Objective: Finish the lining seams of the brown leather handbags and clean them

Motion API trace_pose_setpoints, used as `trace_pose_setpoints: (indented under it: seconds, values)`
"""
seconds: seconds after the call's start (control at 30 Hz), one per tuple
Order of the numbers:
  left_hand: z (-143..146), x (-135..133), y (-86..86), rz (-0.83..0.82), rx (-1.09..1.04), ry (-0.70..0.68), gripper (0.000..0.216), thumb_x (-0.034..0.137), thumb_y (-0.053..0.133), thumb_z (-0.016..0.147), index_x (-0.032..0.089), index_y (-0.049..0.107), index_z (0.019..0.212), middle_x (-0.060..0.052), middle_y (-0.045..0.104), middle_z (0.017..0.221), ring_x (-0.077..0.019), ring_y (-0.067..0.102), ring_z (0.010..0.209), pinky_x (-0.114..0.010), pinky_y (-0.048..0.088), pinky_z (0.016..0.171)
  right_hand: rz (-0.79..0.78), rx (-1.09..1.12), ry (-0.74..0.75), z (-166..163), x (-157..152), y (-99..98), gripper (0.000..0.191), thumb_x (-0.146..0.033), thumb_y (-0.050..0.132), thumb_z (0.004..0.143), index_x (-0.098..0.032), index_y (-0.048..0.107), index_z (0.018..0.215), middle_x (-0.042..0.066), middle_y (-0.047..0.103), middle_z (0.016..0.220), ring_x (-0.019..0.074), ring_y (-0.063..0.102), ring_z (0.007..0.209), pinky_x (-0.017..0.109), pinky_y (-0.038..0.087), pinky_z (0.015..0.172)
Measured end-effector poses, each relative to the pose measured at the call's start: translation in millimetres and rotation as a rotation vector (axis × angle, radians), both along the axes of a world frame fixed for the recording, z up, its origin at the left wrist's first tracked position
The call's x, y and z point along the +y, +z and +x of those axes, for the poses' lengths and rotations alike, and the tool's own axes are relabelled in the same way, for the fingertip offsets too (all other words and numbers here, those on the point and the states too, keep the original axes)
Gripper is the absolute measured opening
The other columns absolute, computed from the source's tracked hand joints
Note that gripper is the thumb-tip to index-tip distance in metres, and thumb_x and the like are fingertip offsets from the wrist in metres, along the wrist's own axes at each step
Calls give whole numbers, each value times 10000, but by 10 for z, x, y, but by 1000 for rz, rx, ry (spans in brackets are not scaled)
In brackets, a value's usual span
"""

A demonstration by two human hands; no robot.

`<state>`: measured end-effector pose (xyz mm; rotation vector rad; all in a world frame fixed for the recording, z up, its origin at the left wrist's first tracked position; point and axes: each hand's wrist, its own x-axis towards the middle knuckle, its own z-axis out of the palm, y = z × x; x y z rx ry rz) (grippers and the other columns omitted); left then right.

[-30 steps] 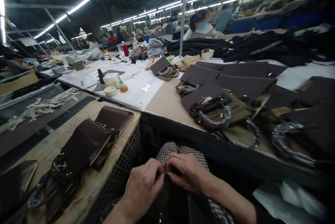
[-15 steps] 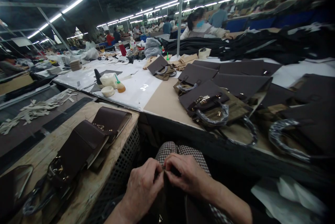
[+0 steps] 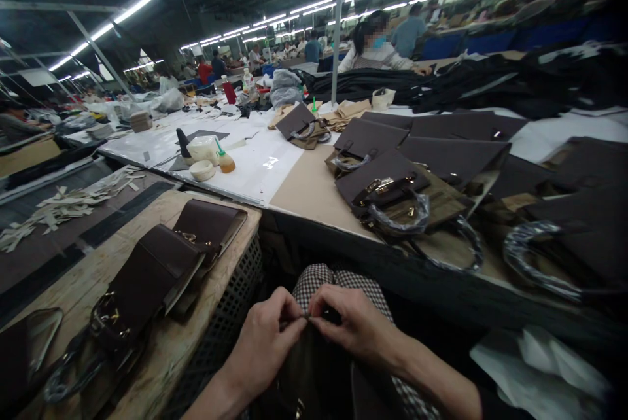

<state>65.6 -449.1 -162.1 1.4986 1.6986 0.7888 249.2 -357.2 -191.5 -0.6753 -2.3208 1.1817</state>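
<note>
Over my lap, my left hand point(image 3: 267, 335) and my right hand point(image 3: 350, 318) almost meet, each in a pinch of thumb and forefinger. Between the fingertips is the top edge of a dark handbag point(image 3: 303, 374) with olive-brown cloth, which hangs down below them. A bit of gold-coloured metal shows low on that bag. Shadow and my hands hide most of it, and whether some small part sits between the fingertips I cannot make out. Checked trousers point(image 3: 314, 276) show behind my hands.
Dark brown handbags lie on the worn wooden board point(image 3: 235, 237) at left and on the table point(image 3: 294, 204) ahead, some handles wrapped in plastic. A glue bottle point(image 3: 226, 159) stands by a small bowl point(image 3: 202, 171). A co-worker point(image 3: 367, 53) sits beyond a metal post point(image 3: 338, 27).
My left hand has turned a little and its wrist has dropped slightly to the left. Both hands keep their pinch on the handbag's edge.
</note>
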Motion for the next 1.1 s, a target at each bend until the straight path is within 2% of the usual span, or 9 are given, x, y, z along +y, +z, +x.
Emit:
trace_pose_setpoints:
  seconds: [0.1, 0.17, 0.23, 0.3, 0.4, 0.53, 0.7, 0.9, 1.1]
  values:
    - [-102, 58, 34, -174, -288, 11, 342, 134, 712, 752, 204, 533, 1034, 14, 695, 865, -153, 642, 767, -241, 467, 683, -146, -80, 29, 31, 80, 103, 138, -141, 681, 801, -205, 623, 909, 0, 692, 856, 161, 625, 766, 249, 451, 658]
    - [-161, 92, 31, -259, -351, -34, 437, 139, 749, 709, 196, 566, 1103, 17, 704, 855, -155, 638, 766, -236, 457, 678, -260, -81, 70, 57, 148, 158, 295, -130, 693, 786, -217, 582, 1045, 5, 712, 965, 164, 645, 817, 254, 476, 705]
    - [-197, 117, 32, -313, -345, -97, 342, 197, 741, 741, 176, 650, 1070, 4, 713, 853, -159, 628, 776, -237, 441, 683, -359, -90, 144, 82, 216, 194, 389, -150, 696, 797, -225, 554, 1151, 18, 724, 1065, 180, 662, 899, 267, 492, 758]
    - [-210, 133, 50, -329, -314, -159, 226, 263, 688, 809, 166, 716, 1011, -11, 722, 880, -166, 619, 803, -243, 433, 704, -390, -144, 230, 98, 273, 213, 323, -221, 685, 840, -224, 619, 1156, 20, 737, 1064, 198, 661, 934, 276, 487, 779]
    - [-202, 150, 95, -317, -236, -221, 239, 334, 615, 873, 175, 758, 980, -3, 709, 859, -162, 590, 783, -239, 415, 688, -408, -216, 302, 104, 322, 211, 229, -329, 648, 891, -221, 738, 1073, 3, 742, 925, 184, 636, 817, 260, 452, 698]
    - [-184, 180, 105, -303, -180, -245, 273, 373, 591, 889, 164, 762, 930, 20, 632, 745, -131, 504, 681, -221, 363, 616, -466, -210, 321, 93, 340, 167, 250, -388, 649, 890, -194, 778, 980, -28, 654, 722, 128, 502, 631, 238, 363, 573]
    - [-157, 195, 35, -300, -191, -244, 260, 366, 605, 876, 150, 742, 924, 37, 546, 676, -106, 408, 612, -220, 306, 563, -452, -181, 312, 100, 342, 125, 241, -376, 663, 872, -165, 773, 910, -40, 574, 647, 111, 441, 589, 226, 324, 532]
    - [-82, 193, 26, -272, -179, -231, 218, 329, 628, 839, 133, 724, 850, 25, 562, 674, -115, 452, 637, -226, 324, 576, -421, -141, 336, 125, 317, 136, 209, -326, 662, 866, -156, 780, 898, -55, 518, 593, 91, 400, 543, 216, 295, 499]
    - [-143, 235, -23, -314, -218, -240, 154, 186, 654, 731, 135, 681, 874, 44, 553, 697, -107, 450, 646, -217, 328, 574, -496, -159, 397, 196, 417, 165, 253, -242, 601, 865, -177, 754, 1056, -15, 651, 777, 125, 529, 672, 220, 406, 616]
